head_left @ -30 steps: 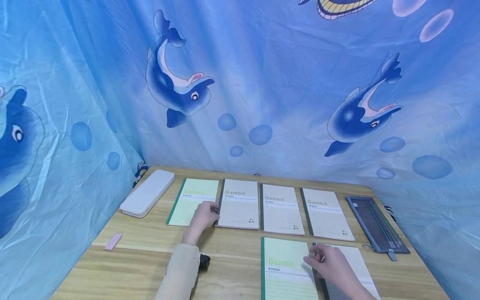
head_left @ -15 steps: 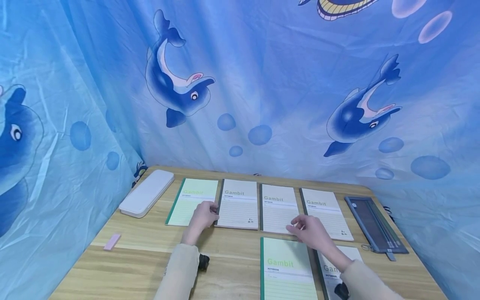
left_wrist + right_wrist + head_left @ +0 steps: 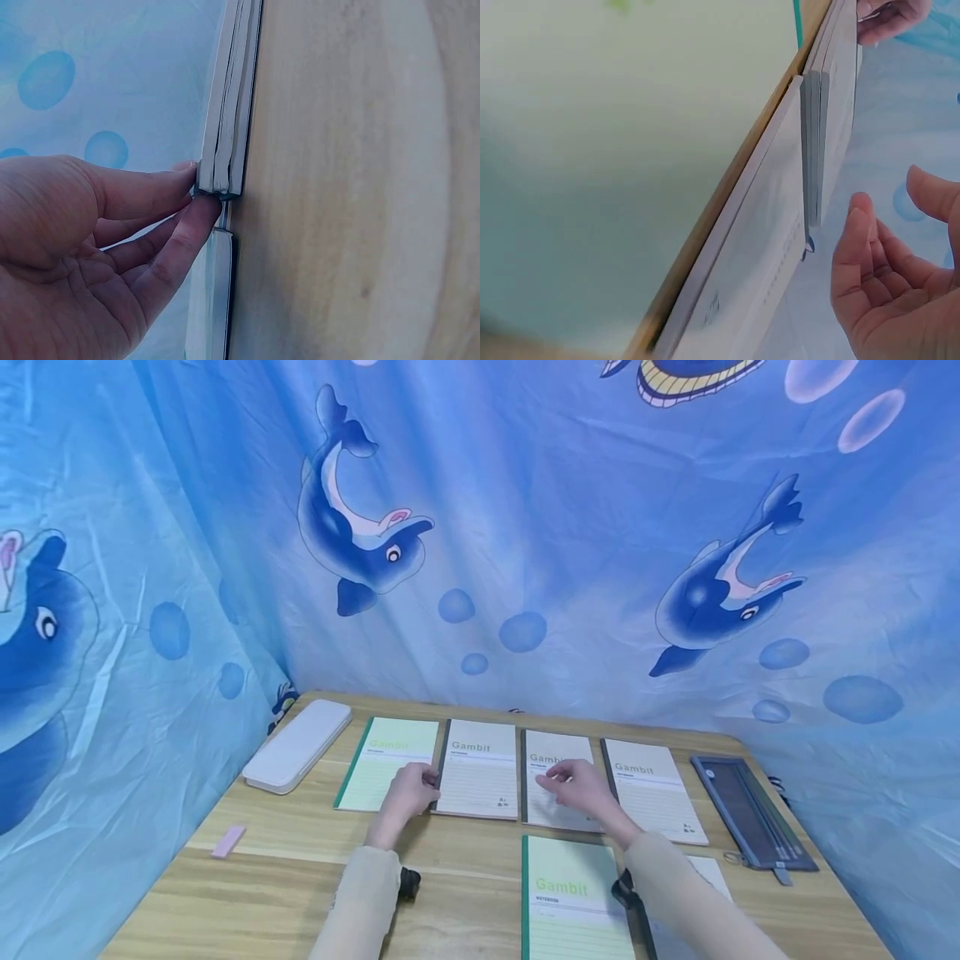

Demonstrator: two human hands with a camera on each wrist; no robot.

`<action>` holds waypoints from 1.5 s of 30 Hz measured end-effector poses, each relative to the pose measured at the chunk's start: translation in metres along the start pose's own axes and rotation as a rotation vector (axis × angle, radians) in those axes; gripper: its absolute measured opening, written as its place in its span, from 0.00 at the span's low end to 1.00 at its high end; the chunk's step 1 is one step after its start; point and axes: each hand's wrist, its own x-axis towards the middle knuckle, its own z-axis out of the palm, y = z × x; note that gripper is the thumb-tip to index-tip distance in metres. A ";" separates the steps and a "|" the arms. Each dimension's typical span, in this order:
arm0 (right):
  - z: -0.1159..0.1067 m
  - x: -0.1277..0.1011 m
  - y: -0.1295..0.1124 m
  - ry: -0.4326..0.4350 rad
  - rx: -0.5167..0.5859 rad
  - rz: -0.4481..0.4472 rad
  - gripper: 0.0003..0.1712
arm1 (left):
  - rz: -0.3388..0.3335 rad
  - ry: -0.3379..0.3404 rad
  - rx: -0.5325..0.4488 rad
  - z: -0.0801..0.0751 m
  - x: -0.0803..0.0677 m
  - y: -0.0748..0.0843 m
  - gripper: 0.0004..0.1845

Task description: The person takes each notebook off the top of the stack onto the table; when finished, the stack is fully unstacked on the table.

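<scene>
My left hand [image 3: 408,793] pinches the near spine corner of a small notebook stack [image 3: 478,781], second from left in the back row. In the left wrist view the thumb lies at the top cover's edge, a finger against the spine [image 3: 219,196]. Several layered page edges show there. My right hand [image 3: 573,787] hovers over the third notebook [image 3: 543,810], thumb and fingers apart, holding nothing. To the left of the stack lies a green-spined notebook [image 3: 405,739]; at the row's right end is another dark-spined notebook [image 3: 656,789].
Nearer me lie a green notebook [image 3: 573,868] and a grey-white one [image 3: 708,872], partly under my right sleeve. A white case [image 3: 298,747] and a pink eraser-like block [image 3: 228,842] are on the left. A dark zip pouch [image 3: 750,810] lies at right. A dolphin-print curtain [image 3: 480,552] hangs behind.
My right hand has moved from the two front notebooks up and left to over the third back-row notebook. My left hand has stayed at the same corner.
</scene>
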 end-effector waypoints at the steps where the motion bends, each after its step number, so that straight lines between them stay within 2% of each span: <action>1: 0.004 0.004 0.000 0.003 0.007 0.003 0.17 | -0.001 0.000 0.001 0.000 0.000 0.000 0.20; 13: 0.038 0.036 -0.003 -0.021 0.126 0.012 0.17 | 0.012 0.003 -0.005 0.000 0.000 -0.001 0.20; 21: 0.051 0.046 -0.005 0.005 0.048 -0.005 0.16 | 0.004 0.000 -0.005 0.000 0.001 0.000 0.19; 26: 0.059 0.049 -0.003 0.012 0.043 -0.045 0.16 | 0.002 0.005 -0.005 0.001 0.001 -0.001 0.19; 30: 0.064 0.050 -0.001 0.010 0.027 -0.067 0.20 | 0.001 0.006 -0.006 0.002 0.002 -0.002 0.19; 38: 0.066 0.052 -0.005 0.010 0.012 -0.004 0.21 | -0.002 0.009 -0.004 0.002 0.002 -0.001 0.20; 45: 0.067 0.051 -0.006 0.030 0.013 0.002 0.19 | 0.000 0.005 0.010 0.002 0.002 -0.001 0.19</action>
